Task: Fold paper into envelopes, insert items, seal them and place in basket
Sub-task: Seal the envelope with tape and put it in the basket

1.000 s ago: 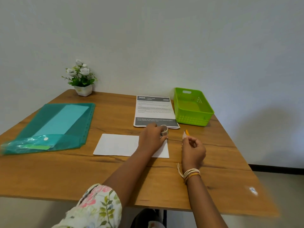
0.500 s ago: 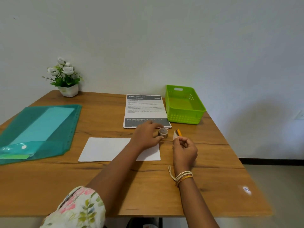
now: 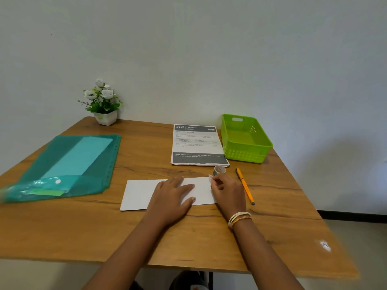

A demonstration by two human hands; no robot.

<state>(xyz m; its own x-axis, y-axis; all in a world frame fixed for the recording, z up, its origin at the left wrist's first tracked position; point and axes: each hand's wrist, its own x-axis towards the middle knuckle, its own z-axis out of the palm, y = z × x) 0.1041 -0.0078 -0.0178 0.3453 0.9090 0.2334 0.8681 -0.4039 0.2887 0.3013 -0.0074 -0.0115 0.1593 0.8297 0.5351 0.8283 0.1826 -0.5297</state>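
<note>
The folded paper [image 3: 144, 193] lies flat near the table's [image 3: 146, 237] middle and is pinned under the left hand [image 3: 171, 197], whose fingers are spread straight and pressed down. At three o'clock of that hand the right hand [image 3: 228, 191] is curled at the paper's right edge, and a small strip of tape [image 3: 210, 176] appears to be pinched at its fingertips, though the strip is too small for its lie to be read. From here a crooked seal is the likely fault: if the strip is laid off the edge, or the pinning hand is eased, the smooth sheet can be slid over the polished wood grain and the fold sprung open. The tape can also be stuck to the fingers or to the table instead of the paper. The tape roll [image 3: 219, 170], a short ring, stands at twelve o'clock of the right hand and could be knocked rolling. A slim yellow pen [image 3: 245, 187] lies at three o'clock, and the basket [image 3: 247, 158], of perforated green plastic, waits at one o'clock, with nothing seen inside. At ten o'clock a glossy teal sleeve [image 3: 62, 164] is spread flat.
</note>
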